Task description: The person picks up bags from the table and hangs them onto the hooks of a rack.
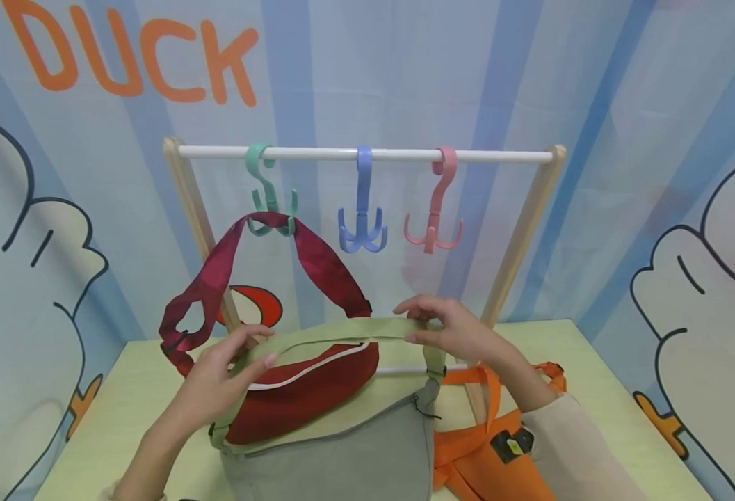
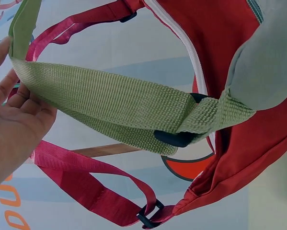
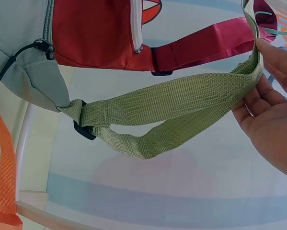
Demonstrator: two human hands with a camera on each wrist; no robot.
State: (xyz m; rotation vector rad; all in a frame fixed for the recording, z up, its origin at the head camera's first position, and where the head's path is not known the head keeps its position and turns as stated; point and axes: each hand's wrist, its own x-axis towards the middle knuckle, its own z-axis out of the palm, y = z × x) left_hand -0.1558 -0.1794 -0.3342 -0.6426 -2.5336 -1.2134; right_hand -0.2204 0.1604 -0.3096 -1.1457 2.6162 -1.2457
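Note:
A grey bag [image 1: 336,466] with a dark zip hangs from a light green webbing strap [image 1: 342,330]. My left hand [image 1: 220,376] pinches the strap at its left, thumb on the near side; the left wrist view shows the fingers curled behind the webbing [image 2: 100,93]. Toward the strap's other end, my right hand [image 1: 451,327] grips it between thumb and fingers, also seen in the right wrist view beside the webbing [image 3: 181,96]. Behind the grey bag, which partly hides it, a red bag [image 1: 317,396] hangs by its crimson strap [image 1: 326,268] from a green hook [image 1: 271,198].
A blue hook [image 1: 363,209] and a pink hook [image 1: 436,209] hang on the white rail [image 1: 317,152] of a wooden-legged rack. On the pale table [image 1: 98,424], an orange bag [image 1: 498,459] lies at the right, near my right forearm. A printed curtain stands behind.

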